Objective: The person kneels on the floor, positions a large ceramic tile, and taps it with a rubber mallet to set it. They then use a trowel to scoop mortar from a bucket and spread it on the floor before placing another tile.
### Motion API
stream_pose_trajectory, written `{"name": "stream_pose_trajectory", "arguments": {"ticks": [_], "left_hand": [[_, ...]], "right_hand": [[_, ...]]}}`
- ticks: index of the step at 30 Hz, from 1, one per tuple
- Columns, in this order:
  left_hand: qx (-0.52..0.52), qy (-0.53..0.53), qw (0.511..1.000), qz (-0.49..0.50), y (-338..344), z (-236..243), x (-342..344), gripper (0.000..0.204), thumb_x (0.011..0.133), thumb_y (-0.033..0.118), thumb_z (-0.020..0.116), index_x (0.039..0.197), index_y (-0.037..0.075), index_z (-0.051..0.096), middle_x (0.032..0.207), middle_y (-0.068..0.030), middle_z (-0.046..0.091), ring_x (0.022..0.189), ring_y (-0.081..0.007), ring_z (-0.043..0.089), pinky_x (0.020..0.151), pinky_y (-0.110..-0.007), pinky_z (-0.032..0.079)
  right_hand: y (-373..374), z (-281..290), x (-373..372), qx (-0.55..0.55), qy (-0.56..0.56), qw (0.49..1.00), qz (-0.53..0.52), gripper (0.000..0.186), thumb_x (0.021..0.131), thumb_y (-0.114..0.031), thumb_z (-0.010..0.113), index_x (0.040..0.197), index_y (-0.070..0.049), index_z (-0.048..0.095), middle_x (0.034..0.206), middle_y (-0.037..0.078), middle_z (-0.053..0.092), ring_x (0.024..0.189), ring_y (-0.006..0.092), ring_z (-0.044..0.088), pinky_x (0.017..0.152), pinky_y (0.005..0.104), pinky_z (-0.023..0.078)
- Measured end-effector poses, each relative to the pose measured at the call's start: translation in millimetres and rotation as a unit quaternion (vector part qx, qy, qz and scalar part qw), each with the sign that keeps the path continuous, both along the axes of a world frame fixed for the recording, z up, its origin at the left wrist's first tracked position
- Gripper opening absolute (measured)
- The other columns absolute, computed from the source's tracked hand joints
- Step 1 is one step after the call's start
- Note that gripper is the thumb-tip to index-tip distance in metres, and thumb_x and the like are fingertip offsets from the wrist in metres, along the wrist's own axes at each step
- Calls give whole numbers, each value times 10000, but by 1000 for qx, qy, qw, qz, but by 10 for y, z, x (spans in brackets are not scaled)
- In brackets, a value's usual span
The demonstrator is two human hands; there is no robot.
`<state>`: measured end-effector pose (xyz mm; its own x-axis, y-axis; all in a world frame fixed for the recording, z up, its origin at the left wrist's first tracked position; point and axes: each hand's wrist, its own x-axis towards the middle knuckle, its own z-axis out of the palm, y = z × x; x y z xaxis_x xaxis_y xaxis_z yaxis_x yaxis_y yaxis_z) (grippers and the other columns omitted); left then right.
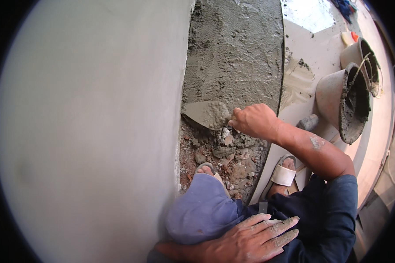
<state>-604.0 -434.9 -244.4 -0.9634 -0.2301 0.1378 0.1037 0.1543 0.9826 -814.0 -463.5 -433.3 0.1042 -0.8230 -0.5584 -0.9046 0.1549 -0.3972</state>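
My right hand (255, 121) is closed round the handle of a trowel, which the fingers hide. The cement-smeared trowel blade (208, 114) points left toward the wall and rests at the near edge of the wet grey mortar (235, 52). Just below the blade lies bare rubble (239, 168) of broken brick, stones and clumps of mortar. My left hand (254, 239) lies across my lap with its fingers stretched out and spread. Grey mortar coats those fingers, and nothing is in them.
A smooth pale wall (87, 131) bounds the strip on the left. On the right, pale floor (303, 48) carries a mortar smear. Two mortar-caked buckets, a near bucket (331, 94) and a far bucket (351, 55), lean there beside a grey lump (307, 122). My sandalled feet flank the rubble.
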Motion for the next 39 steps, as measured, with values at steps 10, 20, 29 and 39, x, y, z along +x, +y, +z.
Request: {"name": "stream_pose_trajectory", "arguments": {"ticks": [10,20,29,39], "left_hand": [[-36,-36,995,-91,85,22,46,485,799,182,725,1251,46,613,1410,-136,530,1175,-273,566,982,-421,445],[-100,-66,976,-183,-120,193,-63,435,835,134,664,1244,-3,603,1346,-195,567,1187,-341,570,1002,-464,436],[-159,-178,963,-128,148,208,-168,444,815,125,675,1235,-8,618,1306,-221,592,1211,-385,557,1026,-486,409],[-168,-129,971,-110,356,299,-99,467,822,156,694,1259,18,604,1330,-194,578,1191,-355,570,1022,-474,420]], "right_hand": [[-779,-54,-1280,-67,185,953,-230,412,991,-442,490,1037,-45,590,841,151,700,810,306,700,727,455,558],[1931,1783,-1336,-178,208,878,-393,358,955,-387,584,1026,-37,608,904,176,669,872,350,667,768,462,510],[2943,1794,-2393,124,503,766,-380,247,925,-250,587,959,-31,697,903,150,728,897,296,713,805,410,559],[2770,882,-2722,50,141,790,-595,458,923,-359,610,691,36,617,617,127,609,522,219,600,516,385,463]]}}
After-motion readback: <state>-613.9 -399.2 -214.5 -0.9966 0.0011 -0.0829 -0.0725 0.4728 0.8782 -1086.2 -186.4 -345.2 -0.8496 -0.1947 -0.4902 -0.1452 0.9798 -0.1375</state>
